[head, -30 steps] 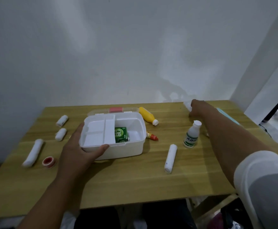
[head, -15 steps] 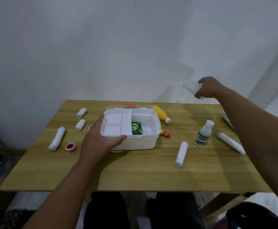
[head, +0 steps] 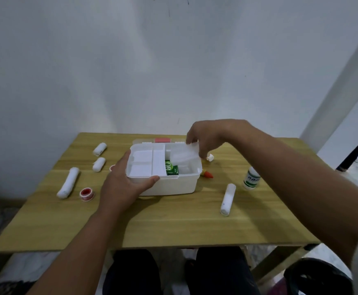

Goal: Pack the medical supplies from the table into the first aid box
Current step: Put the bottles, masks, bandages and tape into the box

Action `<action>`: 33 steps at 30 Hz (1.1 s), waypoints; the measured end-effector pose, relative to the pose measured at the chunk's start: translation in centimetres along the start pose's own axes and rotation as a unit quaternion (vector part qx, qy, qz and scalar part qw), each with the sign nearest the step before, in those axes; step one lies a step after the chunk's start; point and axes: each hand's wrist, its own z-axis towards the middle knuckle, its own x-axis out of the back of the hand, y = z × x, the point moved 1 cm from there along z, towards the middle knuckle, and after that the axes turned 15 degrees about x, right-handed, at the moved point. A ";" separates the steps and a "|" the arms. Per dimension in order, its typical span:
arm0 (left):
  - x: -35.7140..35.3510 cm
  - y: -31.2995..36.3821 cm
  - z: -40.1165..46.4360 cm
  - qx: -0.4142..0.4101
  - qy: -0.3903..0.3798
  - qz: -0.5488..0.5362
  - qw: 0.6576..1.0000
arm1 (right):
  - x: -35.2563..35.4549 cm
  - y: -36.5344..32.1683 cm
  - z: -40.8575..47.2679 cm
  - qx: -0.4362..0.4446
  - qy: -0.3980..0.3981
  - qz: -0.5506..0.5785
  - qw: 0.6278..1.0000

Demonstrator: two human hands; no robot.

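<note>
Head view: the first aid box [head: 169,184], white and open, stands on the wooden tabletop [head: 173,226] a little back of its middle, its lid lying flat toward the far edge with a pink patch [head: 162,140] on it. A white divided tray [head: 146,165] fills the box's left half; in the right half a green carton [head: 171,168] stands against the tray. The left hand [head: 122,184] grips the box's near left corner, thumb curled over the front rim and fingers round the left wall. The right hand [head: 208,135] hangs over the box's far right corner, fingers bent downward and pinching a pale, translucent packet [head: 184,154] that droops into the right half; what the packet holds cannot be made out.

Toward the left edge lie two short white rolls [head: 99,149] [head: 99,164], a longer white roll [head: 68,185] and, just beside its near end, a red tape spool [head: 86,194]. Right of the box a small red-capped tube [head: 208,180] lies almost against its wall, and a white bottle cap [head: 210,157] peeks out below the right hand. Further right a white roll [head: 228,199] lies pointing toward the near edge, and a white bottle with a green label [head: 251,181] stands partly behind the right forearm
</note>
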 end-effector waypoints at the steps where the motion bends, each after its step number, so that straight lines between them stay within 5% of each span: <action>1: 0.0 0.0 0.0 -0.001 0.000 0.000 1.000 | -0.4 -0.3 0.2 -0.001 -0.005 -0.015 1.000; 20: 0.2 0.1 -0.1 -0.013 -0.005 0.001 1.000 | -6.3 -2.2 4.1 0.040 0.092 -0.038 0.994; 33: 0.1 -0.1 0.1 -0.001 -0.010 0.007 1.000 | -6.8 -1.8 5.4 0.042 0.151 0.042 0.987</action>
